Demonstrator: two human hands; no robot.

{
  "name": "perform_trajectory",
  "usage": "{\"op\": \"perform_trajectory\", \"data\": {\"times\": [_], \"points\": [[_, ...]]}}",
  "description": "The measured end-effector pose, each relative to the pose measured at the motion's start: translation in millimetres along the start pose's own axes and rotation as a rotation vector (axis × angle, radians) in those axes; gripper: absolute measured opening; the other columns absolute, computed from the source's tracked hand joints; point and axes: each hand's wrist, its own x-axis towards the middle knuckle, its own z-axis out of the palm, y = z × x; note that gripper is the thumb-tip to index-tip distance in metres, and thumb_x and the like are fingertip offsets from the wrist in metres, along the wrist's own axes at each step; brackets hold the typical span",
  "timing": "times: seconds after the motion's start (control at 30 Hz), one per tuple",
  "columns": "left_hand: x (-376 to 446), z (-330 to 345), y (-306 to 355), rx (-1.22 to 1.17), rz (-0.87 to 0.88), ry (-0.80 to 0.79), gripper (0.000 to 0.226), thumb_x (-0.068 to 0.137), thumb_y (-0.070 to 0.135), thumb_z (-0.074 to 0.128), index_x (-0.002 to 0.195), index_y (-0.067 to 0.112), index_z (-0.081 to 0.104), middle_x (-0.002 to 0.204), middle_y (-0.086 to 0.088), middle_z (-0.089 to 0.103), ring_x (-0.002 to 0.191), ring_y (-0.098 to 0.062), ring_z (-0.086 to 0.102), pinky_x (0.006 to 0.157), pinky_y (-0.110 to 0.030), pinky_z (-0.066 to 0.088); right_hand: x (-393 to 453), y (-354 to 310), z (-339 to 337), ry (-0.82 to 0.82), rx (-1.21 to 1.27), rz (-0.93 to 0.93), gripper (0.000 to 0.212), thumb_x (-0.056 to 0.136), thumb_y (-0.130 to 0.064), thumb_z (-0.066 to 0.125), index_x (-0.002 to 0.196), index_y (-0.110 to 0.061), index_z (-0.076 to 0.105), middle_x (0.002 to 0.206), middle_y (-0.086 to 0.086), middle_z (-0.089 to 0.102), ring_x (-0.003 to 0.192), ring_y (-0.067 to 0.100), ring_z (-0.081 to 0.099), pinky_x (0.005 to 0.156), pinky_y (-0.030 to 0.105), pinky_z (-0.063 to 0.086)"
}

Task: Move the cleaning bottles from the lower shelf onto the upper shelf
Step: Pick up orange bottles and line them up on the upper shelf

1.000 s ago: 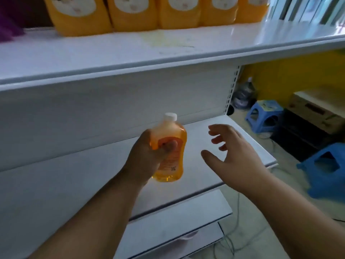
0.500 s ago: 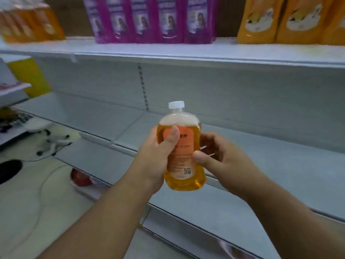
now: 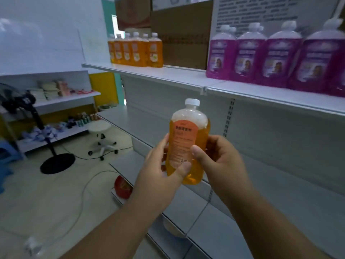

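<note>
I hold the bottle point(image 3: 188, 146) upright in front of me, between both hands and off every shelf. It is clear with orange liquid, a white cap and an orange label; the label carries lines of print and a small square code near its lower edge, too blurred for me to read.

The upper shelf point(image 3: 186, 76) runs white across the far side. On its left end stands a cluster of orange bottles point(image 3: 135, 50) with pale labels; on its right a row of purple bottles point(image 3: 276, 57) with white labels showing a picture, the writing unreadable. A brown board point(image 3: 183, 34) stands behind the gap between the two groups. The lower shelf point(image 3: 242, 184) lies below and behind my hands, with a grey back panel above it.

To the left the floor is pale tile. A white stool point(image 3: 101, 135) on castors stands there, a black fan stand point(image 3: 50, 146) nearer left, and a cable point(image 3: 80, 193) trails across the tiles. A red thing point(image 3: 122, 187) lies under the lowest shelf edge.

My left hand point(image 3: 164, 172) grips the bottle low, thumb across the front near the label's bottom, fingers curled behind. My right hand point(image 3: 218, 161) grips its right side, thumb pressed on the label, fingers wrapped round the back.
</note>
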Motion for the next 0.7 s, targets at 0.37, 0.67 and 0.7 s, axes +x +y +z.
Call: {"op": "perform_trajectory", "data": {"times": [0.37, 0.67, 0.7], "points": [[61, -148, -50, -0.471, -0.167, -0.157, 0.057, 0.07, 0.051, 0.082, 0.122, 0.032, 0.068, 0.123, -0.013, 0.071, 0.114, -0.037, 0.067, 0.096, -0.055, 0.054, 127, -19, 148, -0.513, 0.051, 0.092, 0.061, 0.072, -0.048, 0.078, 0.122, -0.017, 0.06, 0.107, 0.001, 0.072, 0.096, 0.017, 0.071, 0.079, 0.031, 0.058], [177, -215, -60, -0.087, 0.08, 0.089, 0.021, 0.085, 0.046, 0.064, 0.105, 0.046, 0.07, 0.105, 0.014, 0.076, 0.096, -0.007, 0.072, 0.075, -0.016, 0.055, 243, -23, 226, -0.45, 0.219, -0.009, 0.069, 0.067, -0.046, 0.081, 0.126, -0.024, 0.053, 0.114, 0.005, 0.069, 0.099, 0.024, 0.072, 0.081, 0.044, 0.061], [193, -222, -58, -0.076, 0.094, 0.092, 0.021, 0.088, 0.043, 0.061, 0.107, 0.041, 0.069, 0.105, 0.014, 0.076, 0.097, -0.007, 0.072, 0.075, -0.016, 0.055, 260, -30, 232, -0.462, 0.193, -0.024, 0.068, 0.069, -0.05, 0.079, 0.127, -0.025, 0.054, 0.114, 0.003, 0.07, 0.1, 0.024, 0.072, 0.084, 0.047, 0.06]]}}
